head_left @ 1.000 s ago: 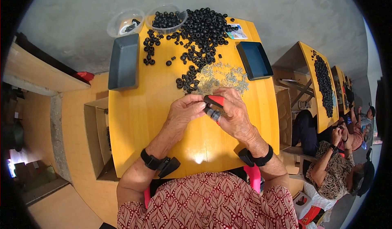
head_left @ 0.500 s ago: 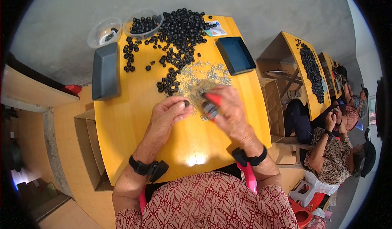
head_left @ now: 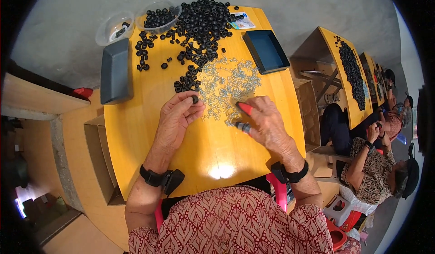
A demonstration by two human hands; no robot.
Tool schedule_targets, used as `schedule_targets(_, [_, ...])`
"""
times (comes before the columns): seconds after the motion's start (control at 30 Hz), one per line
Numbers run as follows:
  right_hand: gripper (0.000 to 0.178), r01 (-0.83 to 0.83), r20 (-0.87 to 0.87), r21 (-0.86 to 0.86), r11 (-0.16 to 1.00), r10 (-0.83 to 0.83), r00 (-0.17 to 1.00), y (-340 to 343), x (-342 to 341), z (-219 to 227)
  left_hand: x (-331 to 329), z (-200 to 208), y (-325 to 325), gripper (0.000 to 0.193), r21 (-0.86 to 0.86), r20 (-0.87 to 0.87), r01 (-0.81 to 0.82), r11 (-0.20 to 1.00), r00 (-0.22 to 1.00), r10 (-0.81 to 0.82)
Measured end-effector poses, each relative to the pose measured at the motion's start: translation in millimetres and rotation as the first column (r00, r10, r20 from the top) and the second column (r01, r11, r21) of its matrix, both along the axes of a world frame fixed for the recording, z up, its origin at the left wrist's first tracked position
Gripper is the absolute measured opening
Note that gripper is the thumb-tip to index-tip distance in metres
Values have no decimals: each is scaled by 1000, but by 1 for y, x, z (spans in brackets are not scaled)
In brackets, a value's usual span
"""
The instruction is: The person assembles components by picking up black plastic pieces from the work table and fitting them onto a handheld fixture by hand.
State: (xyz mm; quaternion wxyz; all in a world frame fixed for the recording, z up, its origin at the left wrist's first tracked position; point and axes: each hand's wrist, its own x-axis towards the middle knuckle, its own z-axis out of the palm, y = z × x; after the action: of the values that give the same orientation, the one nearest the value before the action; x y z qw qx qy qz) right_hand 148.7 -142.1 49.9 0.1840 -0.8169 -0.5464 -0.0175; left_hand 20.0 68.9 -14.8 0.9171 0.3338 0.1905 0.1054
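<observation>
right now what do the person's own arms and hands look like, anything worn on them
Both forearms are bare, with no gloves on the left hand or the right hand. Each wrist carries a black strap: the left wrist strap has a small black box clipped to it, and the right wrist strap is similar. The short-sleeved top is dark red with a pale leaf pattern.

An assembly workshop: rows of yellow worktables [head_left: 136, 131] heaped with black rubber rings [head_left: 204, 18].

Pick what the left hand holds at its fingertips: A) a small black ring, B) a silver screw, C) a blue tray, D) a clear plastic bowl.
A: the left hand pinches a small black ring between thumb and fingers, beside the pile of silver screws; the tool is in the right hand.
</observation>
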Motion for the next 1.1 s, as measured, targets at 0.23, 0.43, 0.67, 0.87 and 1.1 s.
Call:
schedule_targets(0.23, [24, -22, -6, -14, 1000, 22, 1000, 10, 5, -31, 0, -2, 1, 20, -12, 17, -19, 1000, 1000, 20])
schedule_targets(0.43, [28, 34, -137, 110, 993, -19, 990, 12, 10, -30, 0, -2, 2, 21, -10, 20, -43, 999, 999, 44])
schedule_targets(0.67, [30, -73, -10, 131, 989, 75, 997, 36, -9, -13, 1, -3, 6, 23, 4, 20, -103, 995, 995, 102])
schedule_targets(0.87, [17, -322, -7, 33, 946, 322, 947, 60, -54, -19, 1, -5, 9, 23, 5, 24, -130, 992, 991, 130])
schedule_targets(1.1, [25, -324, -18, 0, 946, 324, 946, 58, -60, -35, -1, -5, 5, 23, 46, 31, -128, 991, 991, 127])
